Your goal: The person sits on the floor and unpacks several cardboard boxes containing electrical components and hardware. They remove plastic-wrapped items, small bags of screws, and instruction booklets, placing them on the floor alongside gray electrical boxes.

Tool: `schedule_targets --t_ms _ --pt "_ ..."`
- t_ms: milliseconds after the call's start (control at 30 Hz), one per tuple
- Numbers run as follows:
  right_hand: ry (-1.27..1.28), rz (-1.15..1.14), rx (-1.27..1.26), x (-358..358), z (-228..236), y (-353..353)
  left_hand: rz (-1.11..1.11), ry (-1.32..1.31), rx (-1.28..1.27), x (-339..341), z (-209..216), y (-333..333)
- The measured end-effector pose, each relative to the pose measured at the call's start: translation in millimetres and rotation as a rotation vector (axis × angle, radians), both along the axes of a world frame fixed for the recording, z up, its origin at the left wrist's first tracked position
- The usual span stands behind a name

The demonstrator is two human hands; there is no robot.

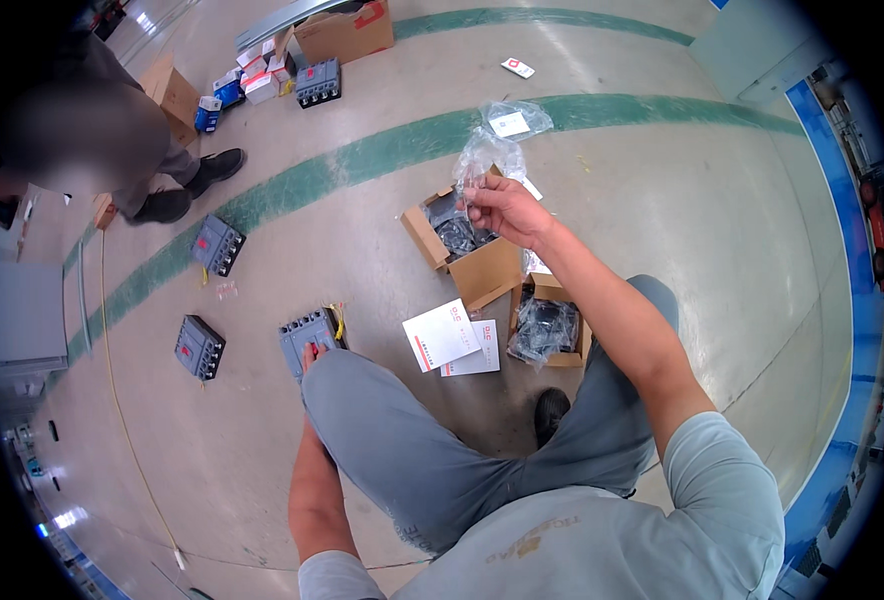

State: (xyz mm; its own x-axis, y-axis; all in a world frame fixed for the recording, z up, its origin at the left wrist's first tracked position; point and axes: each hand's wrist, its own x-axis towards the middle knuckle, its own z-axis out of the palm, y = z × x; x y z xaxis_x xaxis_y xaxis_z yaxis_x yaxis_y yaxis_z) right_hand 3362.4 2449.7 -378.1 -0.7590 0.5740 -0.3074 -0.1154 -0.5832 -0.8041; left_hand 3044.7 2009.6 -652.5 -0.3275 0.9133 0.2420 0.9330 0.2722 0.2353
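Note:
My left hand (311, 357), partly hidden behind my knee, has its fingers on a grey circuit breaker (305, 330) with yellow wires at one corner. Over an open cardboard box (490, 276), my right hand (507, 210) is closed in a pinch on a small clear plastic bag (469, 192). Dark goods in clear wrap lie inside that box. Closer to my right leg is a second open box (569, 358), holding a black item in clear plastic (545, 328). Two white booklets, one (440, 335) overlapping the other (477, 352), lie between my knees.
Other circuit breakers stand on the floor at left (218, 245), nearer left (199, 348) and far back (318, 83). A person (102, 130) stands at the far left. Crumpled clear plastic (492, 150) lies beyond the boxes. A cable (117, 400) runs along the left.

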Motion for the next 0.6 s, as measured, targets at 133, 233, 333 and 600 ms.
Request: schedule_targets --t_ms 133,233,333,600 --pt "0.015 0.012 -0.021 8 4 -8 0.020 -0.051 -0.047 1 10 3" --pt "0.006 0.010 -0.042 12 9 -17 0.033 -0.084 -0.085 0 17 4" --pt "-0.019 0.019 -0.056 17 19 -29 0.042 -0.122 -0.127 1 26 3" --pt "-0.108 0.116 -0.001 12 45 -66 0.127 -0.521 -0.396 -4 85 22"
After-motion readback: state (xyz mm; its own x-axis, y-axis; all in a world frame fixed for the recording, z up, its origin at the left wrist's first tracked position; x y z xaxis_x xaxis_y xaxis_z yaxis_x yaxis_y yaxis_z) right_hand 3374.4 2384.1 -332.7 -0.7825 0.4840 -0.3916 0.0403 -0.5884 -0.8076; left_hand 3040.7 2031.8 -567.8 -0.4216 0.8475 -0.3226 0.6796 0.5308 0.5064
